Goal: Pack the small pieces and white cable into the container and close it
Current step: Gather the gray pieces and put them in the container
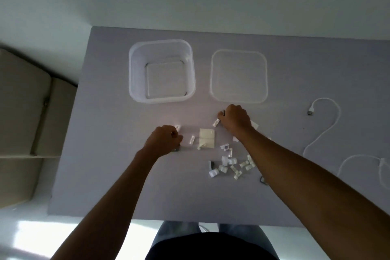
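Left hand: left hand knuckles up on the table, fingers curled under; a small white piece shows at its fingertips and a dark bit at its near edge. Whether it actually pinches either, cannot tell.
Right hand: right hand also curled, knuckles up, just below the lid. A small dark piece sits at the thumb tip, a white clip touching the fingers. Looks like a pinch on the dark piece, not certain.
Hands apart: well separated, each at one side of the scatter.
Small pieces: loose cluster of small pieces on the table, near side of the right forearm; a cream flat pad and one white clip lie between the two hands.
White cable: white cable snaking along the table far right, USB plug end toward the lid, well apart from both hands.
Container: translucent container upright, open, beyond the left hand; nothing seen inside.
Lid: clear lid flat on the table just right of the container, not on it.
Surroundings: beige cushion left of the table.
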`<state>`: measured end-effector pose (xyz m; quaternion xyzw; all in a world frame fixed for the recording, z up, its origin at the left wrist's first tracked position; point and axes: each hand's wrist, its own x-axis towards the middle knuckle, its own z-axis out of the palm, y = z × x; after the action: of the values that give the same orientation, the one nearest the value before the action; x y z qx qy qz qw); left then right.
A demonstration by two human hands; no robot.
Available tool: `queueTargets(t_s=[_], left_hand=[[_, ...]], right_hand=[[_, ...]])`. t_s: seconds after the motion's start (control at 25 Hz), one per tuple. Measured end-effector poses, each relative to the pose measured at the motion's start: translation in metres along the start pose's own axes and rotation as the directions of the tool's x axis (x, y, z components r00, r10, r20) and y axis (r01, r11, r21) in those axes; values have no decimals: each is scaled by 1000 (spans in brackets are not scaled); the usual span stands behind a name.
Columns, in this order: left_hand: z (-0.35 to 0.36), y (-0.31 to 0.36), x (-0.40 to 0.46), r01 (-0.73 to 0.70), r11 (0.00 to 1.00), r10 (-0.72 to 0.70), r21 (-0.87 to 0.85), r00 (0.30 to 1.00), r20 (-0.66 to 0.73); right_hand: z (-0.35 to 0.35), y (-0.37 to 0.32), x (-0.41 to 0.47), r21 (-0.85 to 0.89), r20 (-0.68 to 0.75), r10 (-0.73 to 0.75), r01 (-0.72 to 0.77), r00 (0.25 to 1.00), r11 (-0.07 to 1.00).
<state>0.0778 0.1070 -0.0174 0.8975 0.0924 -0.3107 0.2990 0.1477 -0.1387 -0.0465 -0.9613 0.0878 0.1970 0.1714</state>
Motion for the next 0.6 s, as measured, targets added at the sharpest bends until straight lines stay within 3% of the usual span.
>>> queueTargets(t_s=[0.12,0.28,0.48,0.6], left_hand=[[16,-29,-8,-23,980,18,197,1000,26],[33,-39,-15,-99,948,110,304,994,-17],[27,-44,-13,-70,986,73,154,997,-17],[-5,-28,-15,-84,995,77,-46,987,-143]], right_hand=[[1,-6,-8,64,-10,23,-22,1000,998],[-3,-16,-20,263,-30,26,-17,999,965],[-5,-45,-40,543,-70,-27,61,997,837],[-14,-70,-38,624,-115,-99,150,988,767]])
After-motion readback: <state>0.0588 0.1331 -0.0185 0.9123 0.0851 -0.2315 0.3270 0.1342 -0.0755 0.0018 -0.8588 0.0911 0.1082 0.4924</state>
